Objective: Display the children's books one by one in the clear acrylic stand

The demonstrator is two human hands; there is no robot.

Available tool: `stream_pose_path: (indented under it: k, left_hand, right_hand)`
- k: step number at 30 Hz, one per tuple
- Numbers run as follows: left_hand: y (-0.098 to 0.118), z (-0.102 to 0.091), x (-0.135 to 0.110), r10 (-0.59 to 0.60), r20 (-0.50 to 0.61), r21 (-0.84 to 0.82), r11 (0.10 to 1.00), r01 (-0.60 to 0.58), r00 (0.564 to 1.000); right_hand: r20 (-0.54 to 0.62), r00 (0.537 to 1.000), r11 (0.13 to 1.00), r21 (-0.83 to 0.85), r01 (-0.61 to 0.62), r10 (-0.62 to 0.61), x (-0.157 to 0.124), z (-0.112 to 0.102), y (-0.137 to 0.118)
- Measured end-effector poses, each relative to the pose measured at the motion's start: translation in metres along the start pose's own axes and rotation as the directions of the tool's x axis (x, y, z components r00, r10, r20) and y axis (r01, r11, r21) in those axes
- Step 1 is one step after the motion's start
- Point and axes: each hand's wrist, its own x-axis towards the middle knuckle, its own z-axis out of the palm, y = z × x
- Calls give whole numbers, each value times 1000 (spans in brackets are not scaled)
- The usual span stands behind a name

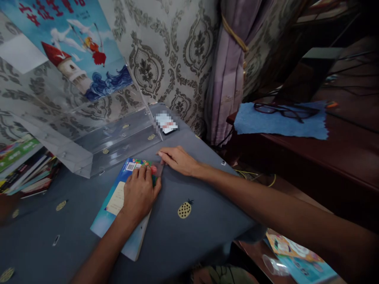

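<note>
Forearms [254, 197] well apart, right over table edge [219, 157]; left grip [141, 194] on book [106, 223].

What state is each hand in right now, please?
Left hand: open, resting on the blue book.
Right hand: fingers curled beside the book; grip cannot be told.

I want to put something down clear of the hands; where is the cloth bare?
Bare grey cloth shows right of the book, around the large pineapple print and below the right forearm, and left of the book, nearer than the piled books. It is crowded by the clear stand, the left hand and the right hand.
</note>
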Motion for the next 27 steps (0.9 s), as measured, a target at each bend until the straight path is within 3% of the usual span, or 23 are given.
stream_pose_path:
  k: [4,8,11,15,20,27]
  left_hand:
    - [0,-2,0,10,31,12,1000,-10,999]
    - [-6,-7,-1,25,75,-18,1000,-24,997]
    - [-16,-10,-1,79,98,-83,994,-71,992]
    - [-30,-8,-1,142,38,-180,975,-133,989]
    - [-38,1,-1,166,-44,-188,967,-172,985]
    - [-52,8,3,161,-80,-207,963,-175,984]
  right_hand:
    - [78,997,964,-264,12,9,-3,0,-11]
    - [143,985,831,-556,-1,97,-13,7,-36]
    - [162,981,768,-640,20,110,-21,14,-52]
    - [191,977,754,-655,54,96,-24,18,-57]
    - [162,978,811,-586,-14,134,-19,16,-50]
    - [148,989,915,-400,48,13,-10,25,-23]
